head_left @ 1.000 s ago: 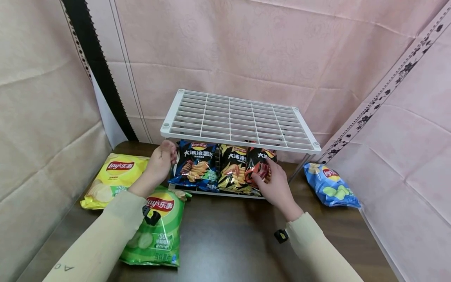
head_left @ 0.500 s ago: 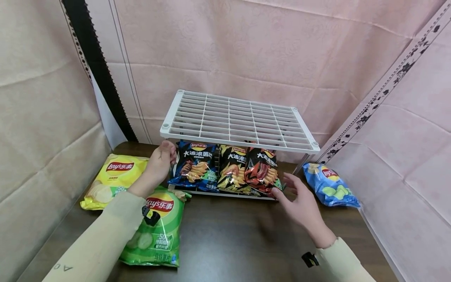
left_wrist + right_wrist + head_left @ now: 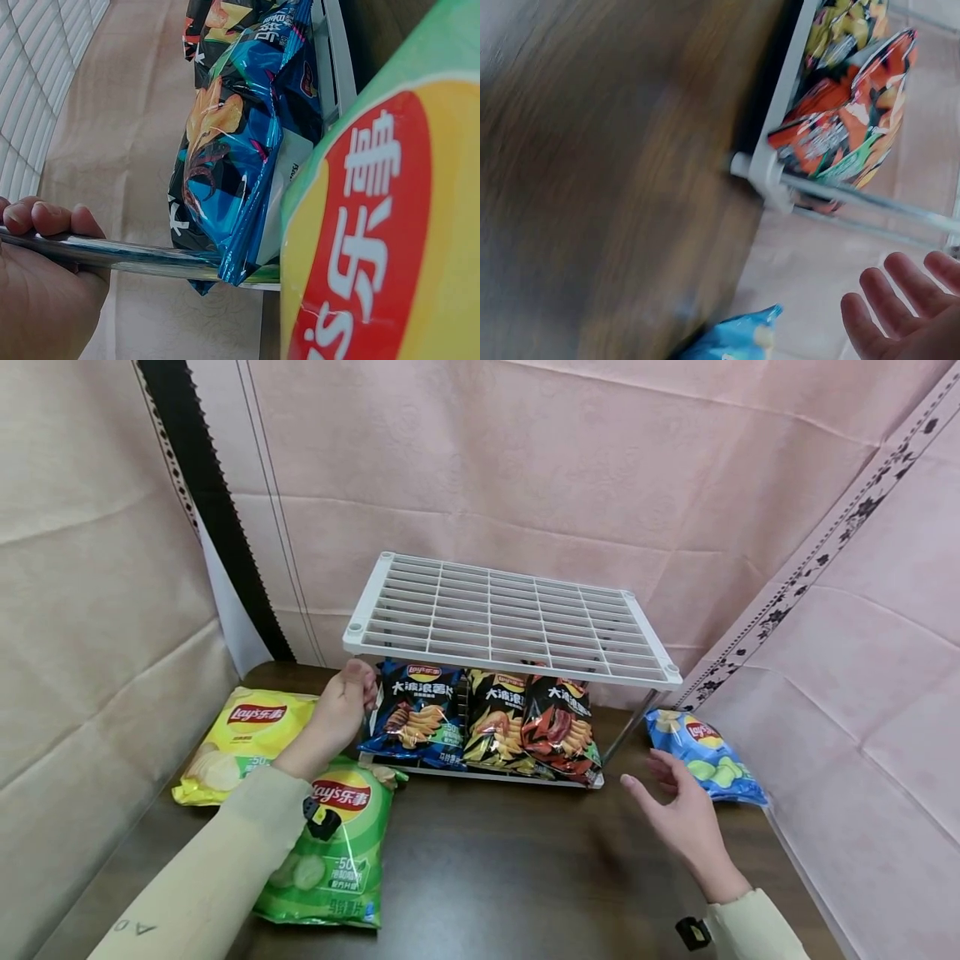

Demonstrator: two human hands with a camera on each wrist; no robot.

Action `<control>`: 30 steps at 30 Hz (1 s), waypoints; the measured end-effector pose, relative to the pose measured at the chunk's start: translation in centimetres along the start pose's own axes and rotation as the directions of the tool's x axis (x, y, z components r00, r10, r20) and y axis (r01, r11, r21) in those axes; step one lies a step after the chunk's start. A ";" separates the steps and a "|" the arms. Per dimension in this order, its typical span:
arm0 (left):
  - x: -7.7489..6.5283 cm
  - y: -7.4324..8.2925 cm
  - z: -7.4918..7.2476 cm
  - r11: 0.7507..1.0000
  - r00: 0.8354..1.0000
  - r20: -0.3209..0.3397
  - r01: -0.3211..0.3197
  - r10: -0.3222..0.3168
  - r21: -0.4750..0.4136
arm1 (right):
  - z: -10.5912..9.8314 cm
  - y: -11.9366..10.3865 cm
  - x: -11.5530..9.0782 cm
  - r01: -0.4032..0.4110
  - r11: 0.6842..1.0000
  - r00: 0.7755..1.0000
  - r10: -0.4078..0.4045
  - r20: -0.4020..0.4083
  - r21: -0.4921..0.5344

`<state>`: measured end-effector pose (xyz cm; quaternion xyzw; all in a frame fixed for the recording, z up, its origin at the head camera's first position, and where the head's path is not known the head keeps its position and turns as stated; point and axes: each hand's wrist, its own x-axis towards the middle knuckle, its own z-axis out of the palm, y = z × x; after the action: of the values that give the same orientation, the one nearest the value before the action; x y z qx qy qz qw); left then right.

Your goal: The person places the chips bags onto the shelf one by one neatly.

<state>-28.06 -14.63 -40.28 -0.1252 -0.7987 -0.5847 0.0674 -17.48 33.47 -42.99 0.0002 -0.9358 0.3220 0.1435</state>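
My left hand [image 3: 348, 702] grips a metal post [image 3: 142, 253] at the left front of a white two-tier rack [image 3: 510, 618]; the left wrist view shows its fingers curled round it. On the lower shelf a dark blue chip bag [image 3: 422, 714], a black-and-yellow chip bag [image 3: 497, 718] and a black-and-red chip bag [image 3: 558, 727] stand side by side, leaning back. To the right of the rack my right hand [image 3: 686, 814] is held with fingers spread and nothing in it. Just behind that hand lies a light blue chip bag [image 3: 705, 760], partly overlapped by the fingers.
A yellow chip bag [image 3: 243, 739] lies at the left on the brown table [image 3: 487, 868]. In front of it a green chip bag [image 3: 337, 852] lies partly under my left forearm. Pink cloth [image 3: 525, 468] hangs behind and at both sides.
My right hand has let go of the black-and-red chip bag and moved right and toward me, up to the light blue bag. My left hand stays on the post.
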 end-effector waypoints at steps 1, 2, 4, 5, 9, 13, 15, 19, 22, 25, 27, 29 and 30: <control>0.0 0.0 0.0 1.000 1.000 0.000 0.000 0.000 -0.004 | -0.1 0.3 0.1 -0.011 1.000 1.000 0.010 -0.005 -0.002; 0.0 0.0 0.0 1.000 1.000 0.000 0.000 0.000 -0.002 | -0.2 0.5 0.3 -0.022 1.000 1.000 0.022 -0.012 -0.004; 0.0 0.0 0.0 1.000 1.000 -0.003 -0.004 0.003 -0.005 | -0.5 1.3 0.8 -0.045 0.999 0.998 0.045 -0.033 -0.003; 0.0 0.0 0.0 1.000 1.000 -0.004 -0.005 0.005 -0.009 | -0.6 1.7 1.1 -0.056 0.998 0.997 0.056 -0.051 -0.004; 0.0 0.0 0.1 1.000 1.000 0.005 -0.012 0.012 -0.018 | -1.5 3.9 2.5 -0.136 0.990 0.985 0.130 -0.114 -0.042; 0.1 0.0 0.3 1.000 1.000 0.010 -0.011 0.011 -0.024 | -2.4 6.0 4.0 -0.226 0.966 0.967 0.208 -0.146 -0.122; 0.1 0.0 0.4 1.000 1.000 0.009 -0.009 0.010 -0.028 | -2.8 6.9 4.7 -0.268 0.950 0.958 0.244 -0.151 -0.159; 0.2 -0.2 0.3 0.999 1.000 0.005 -0.012 0.012 -0.030 | -3.5 8.2 5.8 -0.352 0.914 0.934 0.331 -0.131 -0.201; 0.1 -0.1 0.3 1.000 1.000 0.001 -0.011 0.011 -0.030 | -3.7 8.9 6.3 -0.405 0.891 0.914 0.394 -0.095 -0.207; 0.0 0.1 0.3 1.000 1.000 -0.001 -0.010 0.010 -0.029 | -3.8 9.7 6.5 -0.436 0.873 0.899 0.433 -0.064 -0.217; 0.0 0.3 0.3 0.999 1.000 -0.004 -0.016 0.016 -0.030 | -3.8 10.1 6.6 -0.448 0.865 0.892 0.448 -0.052 -0.228; 0.0 0.4 0.3 0.999 1.000 -0.008 -0.024 0.024 -0.029 | -3.8 10.4 6.7 -0.452 0.861 0.889 0.455 -0.043 -0.235; 0.0 0.4 0.3 0.999 1.000 -0.012 -0.026 0.026 -0.028 | -3.8 10.6 6.8 -0.451 0.860 0.889 0.456 -0.040 -0.237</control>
<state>-27.96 -14.22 -39.99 -0.1332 -0.7882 -0.5958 0.0777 -24.01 44.76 -44.69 -0.2344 -0.9427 0.2311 0.0544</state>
